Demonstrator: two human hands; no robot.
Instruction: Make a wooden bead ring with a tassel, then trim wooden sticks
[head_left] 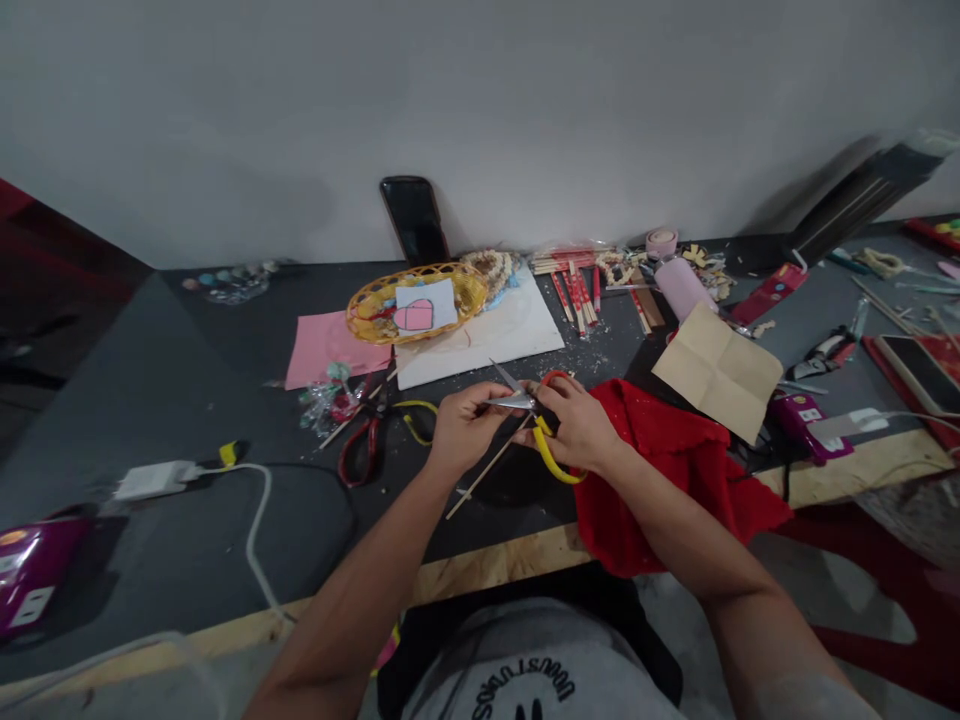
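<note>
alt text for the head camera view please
A person's right hand holds open scissors, the left hand close to their blades, over a dark table. Beyond, a phone leans against the wall behind a yellow basket.

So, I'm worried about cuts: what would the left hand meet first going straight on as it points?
Likely the open scissors in the right hand; depth from the left hand is unclear.

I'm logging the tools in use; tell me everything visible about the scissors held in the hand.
The scissors have two silvery, metal-looking pointed blades, spread open and pointing left, plus one yellow and one orange-red handle. The right hand holds the handles over the dark tabletop; the left hand is at the lower blade, though contact is unclear.
</note>
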